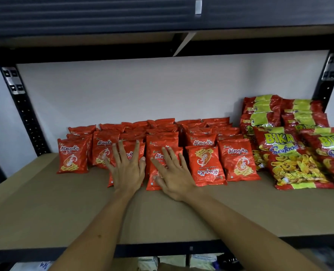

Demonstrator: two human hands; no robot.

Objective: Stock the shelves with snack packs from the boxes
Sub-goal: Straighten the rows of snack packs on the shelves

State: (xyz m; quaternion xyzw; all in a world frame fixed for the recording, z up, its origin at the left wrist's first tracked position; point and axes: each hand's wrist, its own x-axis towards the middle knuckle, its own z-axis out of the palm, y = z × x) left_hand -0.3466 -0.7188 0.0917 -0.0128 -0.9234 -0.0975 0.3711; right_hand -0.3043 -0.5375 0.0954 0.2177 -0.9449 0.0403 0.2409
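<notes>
Red snack packs (199, 169) stand in rows on the shelf (162, 218), beside larger Bika bags (287, 159). Left hand (126, 167) and right hand (172, 173) lie flat, fingers spread, each pressing 1 front pack, gripping nothing; apparently squaring the row. Boxes not visible.

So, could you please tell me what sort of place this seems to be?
Probably a shop stockroom or storage area. A bolted metal rack with board shelves holds many identical small red snack packs in rows, beside larger Bika packs, and both hands press on packs.
</notes>
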